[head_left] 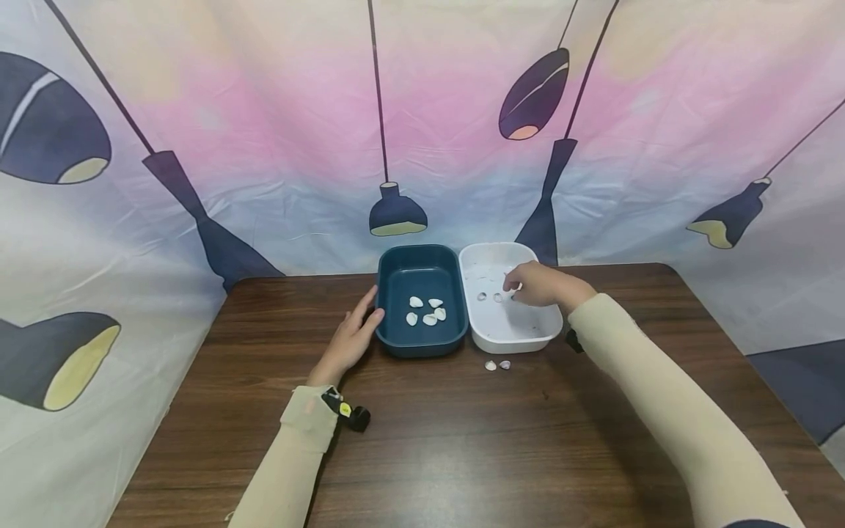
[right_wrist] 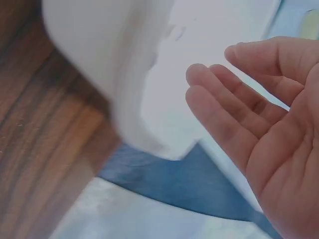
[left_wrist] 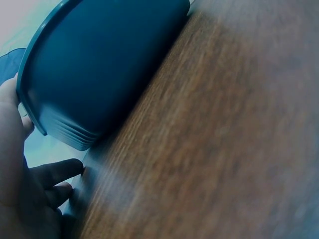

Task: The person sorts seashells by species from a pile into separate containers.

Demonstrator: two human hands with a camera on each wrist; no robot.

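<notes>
My left hand [head_left: 348, 341] rests against the left side of a dark teal tub [head_left: 422, 348], its thumb and fingertips at the rim. In the left wrist view, the tub's outer wall [left_wrist: 99, 69] rises beside the fingers. Several white seashells [head_left: 430, 320] lie inside this tub. My right hand [head_left: 538, 284] reaches over a white tub [head_left: 515, 337], in which a few small shells [head_left: 482, 296] lie by the fingertips. The right wrist view shows the right hand's fingers [right_wrist: 219, 114] loosely bent and apart from the thumb, with nothing visible between them.
Two small shells [head_left: 491, 365] lie on the brown wooden table [head_left: 422, 440] in front of the white tub. The tubs stand side by side near the table's back edge. A curtain [head_left: 297, 132] printed with lamps hangs behind.
</notes>
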